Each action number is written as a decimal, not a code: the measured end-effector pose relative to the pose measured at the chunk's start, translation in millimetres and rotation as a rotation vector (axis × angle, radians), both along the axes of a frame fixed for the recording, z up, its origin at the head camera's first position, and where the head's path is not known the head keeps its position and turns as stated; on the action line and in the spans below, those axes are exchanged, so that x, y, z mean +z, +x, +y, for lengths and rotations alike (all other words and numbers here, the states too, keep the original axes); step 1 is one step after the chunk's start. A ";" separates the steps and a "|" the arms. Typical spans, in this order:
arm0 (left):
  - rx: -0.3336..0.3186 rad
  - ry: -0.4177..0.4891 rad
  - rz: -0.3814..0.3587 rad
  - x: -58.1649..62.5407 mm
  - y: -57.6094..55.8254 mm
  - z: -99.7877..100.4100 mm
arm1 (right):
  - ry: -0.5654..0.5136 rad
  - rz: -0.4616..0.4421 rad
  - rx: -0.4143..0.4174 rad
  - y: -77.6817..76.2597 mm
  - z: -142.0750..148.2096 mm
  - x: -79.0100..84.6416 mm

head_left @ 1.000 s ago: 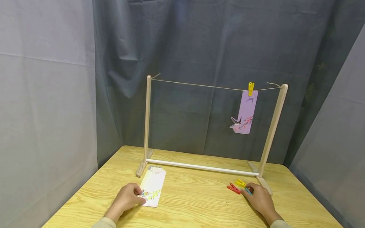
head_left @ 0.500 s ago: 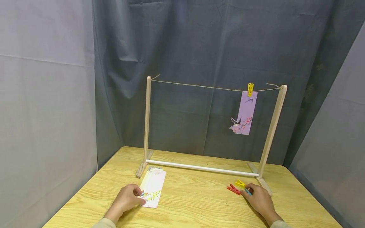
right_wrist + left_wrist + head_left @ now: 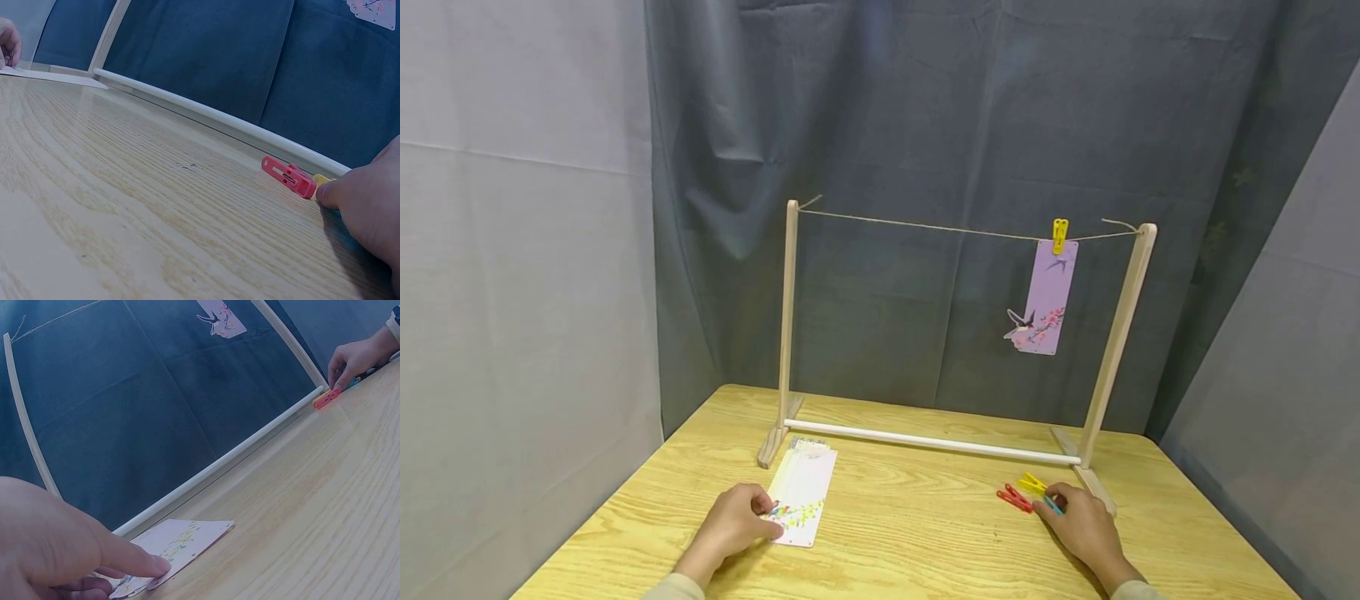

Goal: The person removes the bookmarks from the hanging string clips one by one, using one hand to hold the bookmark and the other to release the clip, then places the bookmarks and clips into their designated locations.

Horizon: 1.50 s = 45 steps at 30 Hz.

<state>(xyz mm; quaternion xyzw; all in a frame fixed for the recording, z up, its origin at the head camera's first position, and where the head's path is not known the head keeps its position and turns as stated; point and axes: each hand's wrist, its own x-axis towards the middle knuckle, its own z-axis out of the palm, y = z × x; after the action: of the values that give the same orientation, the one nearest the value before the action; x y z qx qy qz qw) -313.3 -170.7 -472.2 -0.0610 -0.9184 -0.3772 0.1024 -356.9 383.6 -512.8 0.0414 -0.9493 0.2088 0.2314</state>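
Observation:
White paper cards [image 3: 808, 479] with a printed yellow-flower branch and bird lie stacked at the table's left. My left hand [image 3: 733, 525] pinches the stack's near left edge; in the left wrist view its thumb [image 3: 147, 562] lies on the top card. At the right, my right hand [image 3: 1082, 525] holds a blue clothespin [image 3: 1054, 505] between thumb and fingers, mostly hidden. Beside it lie a red clothespin [image 3: 1015, 498] and a yellow clothespin [image 3: 1032, 482]. A purple card [image 3: 1048, 296] with a swallow hangs from the string [image 3: 917, 222] by another yellow clothespin [image 3: 1060, 237].
A wooden frame with a left post [image 3: 788, 317], a right post [image 3: 1120, 342] and a white bottom bar [image 3: 932, 442] stands on the table [image 3: 910, 533]. Its feet reach forward near both hands. Grey curtains [image 3: 887, 108] surround the table.

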 end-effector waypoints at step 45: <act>0.002 0.024 -0.026 0.5 -0.7 0.4 | -0.014 -0.022 -0.008 1.7 -1.6 2.5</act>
<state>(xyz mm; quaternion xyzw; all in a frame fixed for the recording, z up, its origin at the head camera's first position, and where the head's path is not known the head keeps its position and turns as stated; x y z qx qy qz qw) -314.0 -170.3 -471.7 -0.0538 -0.9152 -0.3888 0.0916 -355.2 382.1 -510.2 0.0336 -0.9506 0.2148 0.2218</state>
